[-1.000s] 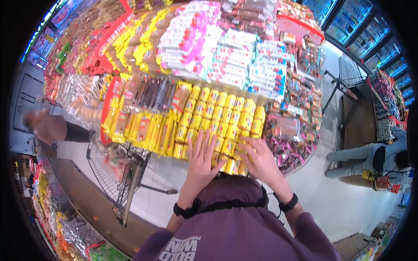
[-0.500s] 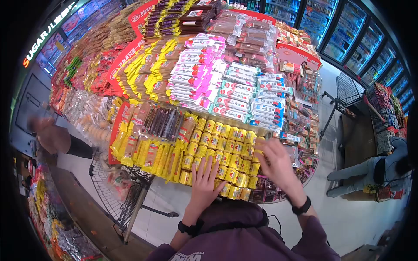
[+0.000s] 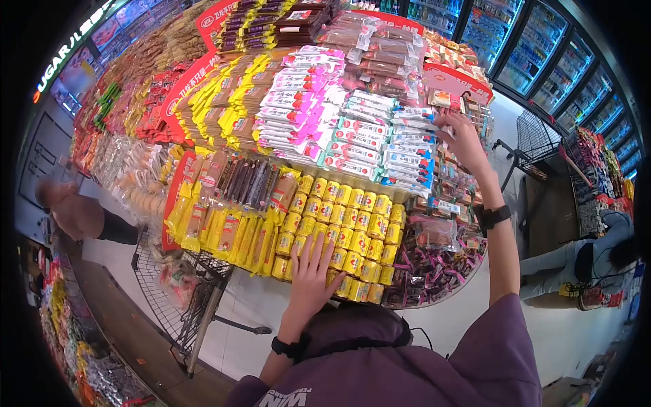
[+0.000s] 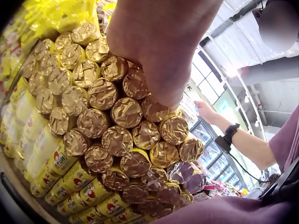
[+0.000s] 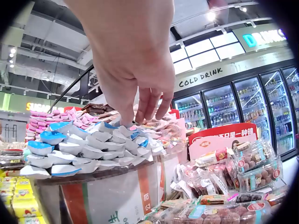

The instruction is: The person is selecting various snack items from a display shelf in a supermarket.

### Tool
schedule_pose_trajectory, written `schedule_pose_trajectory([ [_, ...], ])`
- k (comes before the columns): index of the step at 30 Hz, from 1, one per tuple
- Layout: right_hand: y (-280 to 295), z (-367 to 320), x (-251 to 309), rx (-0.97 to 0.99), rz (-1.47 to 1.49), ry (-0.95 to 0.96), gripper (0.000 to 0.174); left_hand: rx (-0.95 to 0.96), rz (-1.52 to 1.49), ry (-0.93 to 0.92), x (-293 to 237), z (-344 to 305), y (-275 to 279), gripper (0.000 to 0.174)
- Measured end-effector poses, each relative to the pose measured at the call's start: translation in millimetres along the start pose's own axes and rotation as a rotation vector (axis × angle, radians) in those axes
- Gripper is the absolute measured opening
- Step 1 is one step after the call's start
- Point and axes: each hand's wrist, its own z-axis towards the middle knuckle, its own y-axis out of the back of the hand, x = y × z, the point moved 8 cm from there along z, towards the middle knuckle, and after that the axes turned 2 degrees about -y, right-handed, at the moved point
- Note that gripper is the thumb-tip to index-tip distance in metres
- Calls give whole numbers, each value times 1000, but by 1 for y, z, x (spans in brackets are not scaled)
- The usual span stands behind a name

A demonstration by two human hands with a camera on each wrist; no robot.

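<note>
My left hand [image 3: 310, 279] rests, fingers spread, on the stacked yellow-wrapped rolls [image 3: 356, 237] at the front of the display. The left wrist view shows the crinkled gold ends of the rolls [image 4: 127, 113] close below that hand. My right hand [image 3: 466, 141] reaches out to the back right corner of the blue-and-white packets [image 3: 409, 161]. From the right wrist, its thumb and bent fingers [image 5: 148, 105] point down at the top of this packet pile [image 5: 88, 148], a gap showing between thumb and fingers higher up. What lies under the fingertips is hidden.
Pink-and-white packets [image 3: 298, 102] and long yellow packs [image 3: 230, 230] fill neighbouring sections. Clear boxes of snacks [image 5: 257, 163] stand right of the pile. A shopping cart [image 3: 180, 288] is at the left, another cart [image 3: 539, 139] at the right. People stand on both sides.
My right hand has lifted from the yellow rolls and moved forward and right to the blue-and-white packets. The left hand stays on the rolls. The head view has tilted up, then shifted slightly.
</note>
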Motion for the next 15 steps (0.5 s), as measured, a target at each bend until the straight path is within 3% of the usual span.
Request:
schedule_pose_trajectory([
  [6, 1, 0, -4, -123, 63, -36, 15, -27, 5, -28, -3, 0, 3, 75],
  [8, 16, -2, 10, -278, 37, -3, 13, -33, -43, -29, -1, 0, 5, 74],
  [12, 58, -22, 64, -437, 43, 18, 16, -114, -288, 97, 0, 0, 38, 70],
  [13, 68, -33, 89, -478, 55, 47, 18, -206, -319, 99, -8, 4, 60, 62],
  [15, 70, -54, 140, -527, 82, 155, 23, -196, -664, 202, -7, 10, 73, 56],
])
